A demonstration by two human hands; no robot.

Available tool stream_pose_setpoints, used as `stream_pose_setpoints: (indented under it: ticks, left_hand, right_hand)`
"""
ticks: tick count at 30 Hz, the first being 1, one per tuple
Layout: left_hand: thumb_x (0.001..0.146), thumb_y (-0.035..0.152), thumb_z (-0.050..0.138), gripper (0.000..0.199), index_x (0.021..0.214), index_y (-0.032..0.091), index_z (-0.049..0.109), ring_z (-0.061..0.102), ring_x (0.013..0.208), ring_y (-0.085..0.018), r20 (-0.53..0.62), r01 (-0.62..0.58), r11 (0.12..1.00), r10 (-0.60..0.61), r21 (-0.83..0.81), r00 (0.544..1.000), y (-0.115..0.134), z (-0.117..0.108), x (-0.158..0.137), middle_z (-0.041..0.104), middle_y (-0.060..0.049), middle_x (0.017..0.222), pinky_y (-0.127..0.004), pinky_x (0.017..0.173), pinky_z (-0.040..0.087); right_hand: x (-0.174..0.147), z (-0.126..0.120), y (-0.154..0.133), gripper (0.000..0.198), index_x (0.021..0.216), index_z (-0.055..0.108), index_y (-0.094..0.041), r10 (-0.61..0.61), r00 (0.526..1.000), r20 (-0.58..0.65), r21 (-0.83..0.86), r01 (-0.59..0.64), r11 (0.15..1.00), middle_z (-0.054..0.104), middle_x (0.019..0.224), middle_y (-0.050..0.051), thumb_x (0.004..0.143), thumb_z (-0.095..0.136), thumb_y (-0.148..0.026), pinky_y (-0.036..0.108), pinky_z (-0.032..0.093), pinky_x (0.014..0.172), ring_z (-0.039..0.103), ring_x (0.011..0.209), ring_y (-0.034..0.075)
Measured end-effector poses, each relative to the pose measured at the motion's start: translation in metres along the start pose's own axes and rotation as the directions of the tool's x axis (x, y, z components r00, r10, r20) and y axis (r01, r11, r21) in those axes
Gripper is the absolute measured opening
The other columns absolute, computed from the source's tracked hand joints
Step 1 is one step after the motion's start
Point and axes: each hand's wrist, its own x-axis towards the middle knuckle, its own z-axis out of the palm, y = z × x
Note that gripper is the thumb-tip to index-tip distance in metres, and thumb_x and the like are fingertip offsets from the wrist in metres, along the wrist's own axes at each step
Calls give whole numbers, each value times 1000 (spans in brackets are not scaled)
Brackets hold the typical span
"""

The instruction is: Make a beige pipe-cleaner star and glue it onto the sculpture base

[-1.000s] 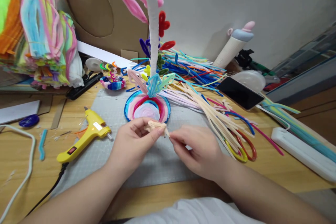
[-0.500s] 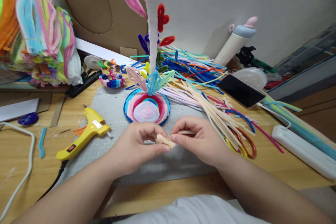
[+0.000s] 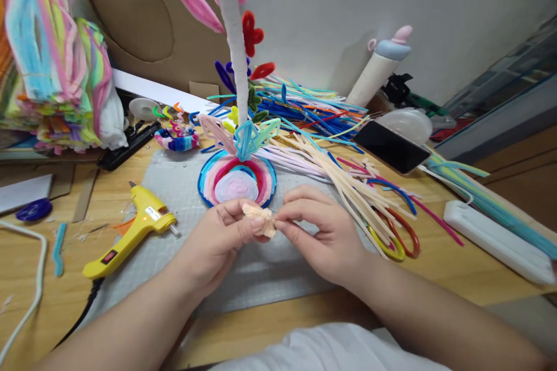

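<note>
Peach fuzzy piece pinched between two hands at the centre of the frame

A small folded peach piece (image 3: 266,214) sits just below the centre, above a grey mat (image 3: 270,278) on the wooden counter (image 3: 243,324). The left hand (image 3: 221,229) pinches it between thumb and fingers; the right hand (image 3: 324,232) has thumb and forefinger pressed together at its right end. Fingers hide part of it.

Just beyond, a round striped base (image 3: 235,185) in blue, pink and red is partly covered by the left hand. Above it a white post (image 3: 235,40) rises out of the top of the frame, with pink, red, purple, green and yellow fuzzy shapes about it, blocking part of the view behind. Left of centre, a yellow glue gun (image 3: 141,223) lies partly on the mat, nozzle towards the left hand. Right of centre, peach stems (image 3: 335,182) fan down near the right hand, with a dark phone (image 3: 391,146) and a white power strip (image 3: 496,240) further right. Bundled coloured stems (image 3: 56,58) fill the upper left.

At upper right leans a white bottle (image 3: 372,75) with a blue and pink top; its contents cannot be seen. Behind the phone, a translucent round object (image 3: 407,124) may be a container; I cannot tell.
</note>
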Motion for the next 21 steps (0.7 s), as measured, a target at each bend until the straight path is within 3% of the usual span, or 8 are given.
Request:
stream_pose_setpoints:
  ticks: [4,7,9,11,15,21]
  left_hand:
    - [72,24,72,13,70,14,65,55,60,-9,22,13,1000,-13,0,1000,-1,1,1,63,-1,65,-19,60,45]
    - [73,25,72,14,69,14,65,54,60,-9,-9,4,999,-3,54,1000,-3,1,1,62,0,63,-19,60,43]
    - [71,24,73,13,70,14,65,53,60,-9,-28,0,997,2,77,1000,-4,0,2,62,0,64,-20,61,42]
    - [71,25,73,13,70,14,66,54,61,-10,-36,15,996,-12,86,999,-5,-1,3,63,-1,65,-20,62,42]
    - [72,25,72,12,70,14,67,55,61,-10,0,60,997,-60,43,998,-5,-4,5,65,-2,65,-20,61,41]
    - [72,24,72,13,68,12,68,53,58,-8,51,92,995,-90,-42,995,-6,-2,3,65,-1,63,-18,58,38]
  right_hand:
    - [-2,-1,0,10,83,64,-19,-48,999,26,-164,52,985,61,91,6,82,56,-12,34,44,79,58,88,18]
    - [-3,-3,0,16,86,64,-22,-65,993,94,-375,96,922,66,104,4,80,57,-9,40,33,86,56,97,22]
    - [-2,-4,2,21,87,64,-23,-53,991,126,-429,103,897,68,103,2,80,54,-5,40,30,86,57,96,21]
    - [-2,-3,4,22,87,62,-21,-3,987,164,-351,61,935,69,93,3,83,49,-5,36,35,82,59,88,19]
    - [-4,3,7,22,93,58,-19,172,964,204,-65,-162,985,64,85,3,89,39,-9,27,43,71,59,79,15]
    - [-8,12,0,12,80,55,-19,386,914,127,263,-406,875,56,71,-1,89,48,-23,23,41,60,51,66,12]
